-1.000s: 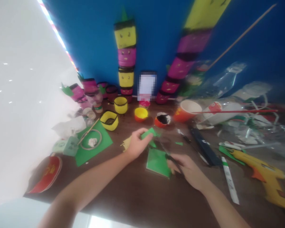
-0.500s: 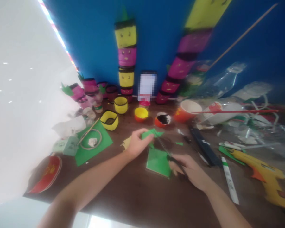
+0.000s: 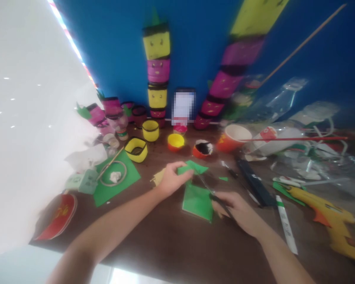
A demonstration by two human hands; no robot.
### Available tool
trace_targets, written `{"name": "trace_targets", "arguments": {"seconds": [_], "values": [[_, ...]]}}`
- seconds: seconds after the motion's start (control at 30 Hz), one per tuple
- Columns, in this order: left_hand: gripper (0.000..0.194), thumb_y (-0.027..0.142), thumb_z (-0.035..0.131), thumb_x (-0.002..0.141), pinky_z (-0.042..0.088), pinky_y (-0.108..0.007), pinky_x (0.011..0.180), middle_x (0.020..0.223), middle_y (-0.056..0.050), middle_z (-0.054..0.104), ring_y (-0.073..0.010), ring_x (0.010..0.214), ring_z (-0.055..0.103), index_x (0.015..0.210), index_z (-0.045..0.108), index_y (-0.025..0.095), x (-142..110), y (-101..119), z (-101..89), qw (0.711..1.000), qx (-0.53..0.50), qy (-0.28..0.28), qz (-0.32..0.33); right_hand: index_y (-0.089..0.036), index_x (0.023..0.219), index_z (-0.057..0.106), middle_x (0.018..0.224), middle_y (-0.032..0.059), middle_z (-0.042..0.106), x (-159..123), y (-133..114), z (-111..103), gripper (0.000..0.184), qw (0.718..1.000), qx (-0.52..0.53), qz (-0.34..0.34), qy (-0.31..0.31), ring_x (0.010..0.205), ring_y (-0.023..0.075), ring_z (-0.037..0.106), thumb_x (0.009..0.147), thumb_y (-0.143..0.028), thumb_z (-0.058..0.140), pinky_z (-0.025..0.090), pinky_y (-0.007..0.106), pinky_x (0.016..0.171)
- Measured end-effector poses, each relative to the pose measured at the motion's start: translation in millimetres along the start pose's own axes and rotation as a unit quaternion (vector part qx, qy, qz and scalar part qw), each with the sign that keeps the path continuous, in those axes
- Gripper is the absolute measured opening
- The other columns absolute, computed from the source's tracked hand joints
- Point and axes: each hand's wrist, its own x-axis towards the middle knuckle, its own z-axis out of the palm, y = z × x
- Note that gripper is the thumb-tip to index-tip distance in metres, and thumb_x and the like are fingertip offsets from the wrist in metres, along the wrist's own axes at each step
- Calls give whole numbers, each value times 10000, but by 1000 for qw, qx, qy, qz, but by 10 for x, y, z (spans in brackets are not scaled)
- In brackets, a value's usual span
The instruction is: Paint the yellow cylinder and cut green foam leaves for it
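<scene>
Between its thumb and fingers, my left hand (image 3: 172, 179) pinches a piece of green paper (image 3: 199, 167) above the table. My right hand (image 3: 235, 211) is closed round the dark handles of scissors (image 3: 206, 184), whose blades point up and left to the paper's lower edge. Whether the blades are apart is too blurred to tell. Below them a green square sheet (image 3: 197, 203) lies on the table. A small green scrap (image 3: 223, 179) rests to the right of the paper, and a beige scrap (image 3: 157, 178) is partly behind my left hand.
A cup of yellow paint (image 3: 176, 142) and a cup of black paint (image 3: 203, 149) stand behind my hands. To the right lie a white marker (image 3: 286, 227), a dark case (image 3: 256, 183) and a yellow glue gun (image 3: 325, 209). Yellow pots (image 3: 136, 150) stand left.
The green paper in my left hand has turned slightly, its tip shifting right. My right hand and the scissors have moved a little to the right.
</scene>
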Motion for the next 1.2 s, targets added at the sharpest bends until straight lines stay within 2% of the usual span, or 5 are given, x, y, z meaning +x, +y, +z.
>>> {"name": "trace_targets", "arguments": {"seconds": [0.2, 0.53, 1.0, 1.2], "values": [[241, 340, 631, 745, 422, -239, 653, 605, -3, 600, -116, 618, 540, 620, 618, 135, -5, 30, 5, 999, -21, -32, 14, -162, 558, 552, 497, -25, 434, 0, 12, 6, 440, 1000, 13, 13, -2, 494, 106, 404, 725, -567, 593, 348, 241, 476], [228, 343, 640, 742, 417, -234, 639, 613, -4, 608, -111, 600, 534, 648, 633, 136, -3, 50, 6, 999, -23, -38, 10, -170, 596, 589, 526, -4, 490, 4, 35, 5, 424, 1000, -6, 12, 1, 519, 130, 449, 740, -569, 580, 381, 250, 493], [259, 370, 639, 754, 430, -244, 621, 615, -14, 605, -116, 587, 550, 662, 609, 130, 11, -1, -1, 995, -79, -55, -13, -171, 601, 516, 530, -31, 396, 14, 32, -2, 441, 999, -17, 38, -18, 527, 113, 383, 756, -582, 547, 308, 252, 504], [271, 375, 622, 765, 423, -247, 620, 608, -13, 593, -119, 585, 544, 647, 588, 134, 13, -8, 3, 996, -70, -50, -9, -183, 564, 467, 525, -31, 384, 8, -28, 0, 467, 999, -8, 43, -17, 521, 112, 363, 740, -609, 542, 286, 256, 503]]}}
